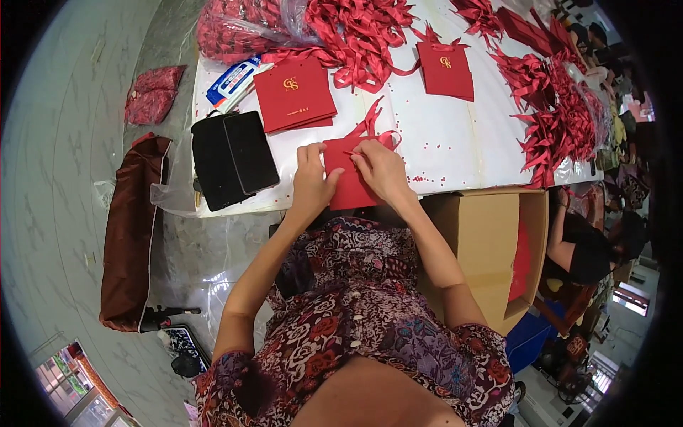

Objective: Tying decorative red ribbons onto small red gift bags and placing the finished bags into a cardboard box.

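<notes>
A red paper gift bag lies at the table's near edge between my hands. My left hand grips its left side, with the thumb over the front face. At the bag's upper part, my right hand is closed in a pinch on a red ribbon that loops up beyond the bag. The fingertips partly hide the ribbon's lower end. Just beyond lies a stack of red bags with gold print. Farther right are other red bags with ribbon handles.
Heaps of red ribbons lie at the back and on the right. A black pouch and a blue-white packet sit at left. Tiny red dots are scattered on the white table. Below stands a cardboard box. Another person is at right.
</notes>
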